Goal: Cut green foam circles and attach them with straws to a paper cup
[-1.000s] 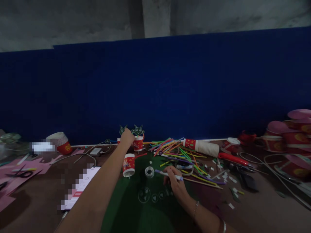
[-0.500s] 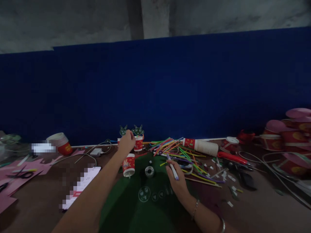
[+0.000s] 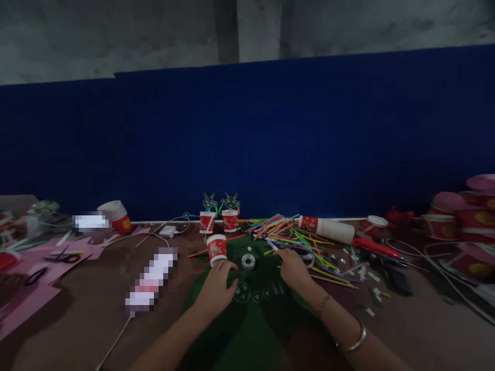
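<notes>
Both hands rest palm-down on the dark green felt sheet (image 3: 251, 330) spread on the tabletop. Left hand (image 3: 217, 288), fingers loosely spread and holding nothing, lies just near-left of the small clear tape roll (image 3: 248, 261); right hand (image 3: 294, 268), fingers flat and empty, lies to its right. Left is nearer. A red-and-white paper cup (image 3: 216, 249) stands left of the roll.

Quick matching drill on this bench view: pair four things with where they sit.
Things:
1. tape roll
2. stack of paper cups
3. scissors
4. left hand

Places:
A. on the pink paper at the left
B. lying on its side, right of the coloured straws
C. on the green sheet, between the two hands
D. flat on the green sheet, just below a single red cup

Pairs: 1-C, 2-B, 3-A, 4-D
</notes>
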Demonstrator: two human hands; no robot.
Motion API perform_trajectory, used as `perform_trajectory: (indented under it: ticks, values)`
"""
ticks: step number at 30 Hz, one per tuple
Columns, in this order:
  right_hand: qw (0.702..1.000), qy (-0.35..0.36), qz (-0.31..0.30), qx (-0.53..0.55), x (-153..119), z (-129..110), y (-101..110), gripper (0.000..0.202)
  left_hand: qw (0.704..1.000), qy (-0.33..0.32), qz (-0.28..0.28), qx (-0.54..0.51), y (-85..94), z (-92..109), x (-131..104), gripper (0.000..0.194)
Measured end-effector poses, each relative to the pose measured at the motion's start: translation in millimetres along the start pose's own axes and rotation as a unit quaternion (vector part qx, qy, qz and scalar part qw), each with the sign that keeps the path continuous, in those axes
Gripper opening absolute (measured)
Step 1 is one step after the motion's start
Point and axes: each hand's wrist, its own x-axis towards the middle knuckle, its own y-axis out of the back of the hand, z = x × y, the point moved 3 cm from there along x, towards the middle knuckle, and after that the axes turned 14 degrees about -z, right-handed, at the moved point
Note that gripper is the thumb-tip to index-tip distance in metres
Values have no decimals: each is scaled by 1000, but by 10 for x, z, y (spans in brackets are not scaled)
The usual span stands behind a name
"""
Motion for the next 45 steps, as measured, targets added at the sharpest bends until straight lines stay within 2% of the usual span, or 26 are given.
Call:
perform_trajectory:
  ticks: [3,6,8,10,12,13,15,16,18,20,24,27,30,33,35,37,39,42,45]
  values:
    - [999,27,-19,-35,19,11,-4,44,998,-30,50,-2,-80,-31,-11,19]
    - [997,45,-5,-67,4,26,22,41,993,-58,104,-23,-111,-62,-53,18]
    - [995,53,16,-84,-24,19,49,36,986,-49,143,-71,-44,-106,-61,15]
    - [994,54,43,-88,-58,-5,72,32,969,-11,190,-157,116,-202,-12,11]
    - [993,53,66,-82,-88,-36,77,28,921,46,262,-284,347,-378,107,15]
    - [993,55,74,-77,-100,-51,72,27,877,72,318,-353,476,-497,184,18]
    - [993,61,82,-61,-115,-70,52,25,758,123,422,-481,707,-776,364,23]
    - [993,65,86,-52,-119,-72,40,24,737,134,437,-498,811,-900,478,23]
    - [992,74,94,-34,-123,-61,23,24,717,146,438,-522,970,-1127,699,23]
    - [991,86,103,-17,-121,-29,17,23,705,150,430,-544,1047,-1293,875,24]
    - [987,107,119,10,-103,75,35,21,691,133,433,-564,1057,-1402,1062,24]
    - [983,116,139,37,-96,140,64,21,675,108,474,-554,1088,-1359,1069,18]
    - [975,117,170,81,-121,119,124,20,659,72,530,-528,1213,-1243,968,9]
    - [967,91,178,158,-145,-24,220,18,652,36,568,-501,1338,-1010,797,11]
    - [958,63,141,240,-116,-178,278,20,655,-10,574,-491,1350,-769,690,14]
    - [931,33,82,353,-30,-352,312,26,668,-45,541,-509,1259,-490,628,19]
    - [884,23,30,465,99,-526,321,41,685,-43,474,-552,1070,-221,615,23]
    - [823,5,29,568,287,-693,310,69,718,-15,371,-588,732,102,628,28]
    - [801,-3,34,598,363,-754,269,74,749,6,264,-608,480,267,656,29]
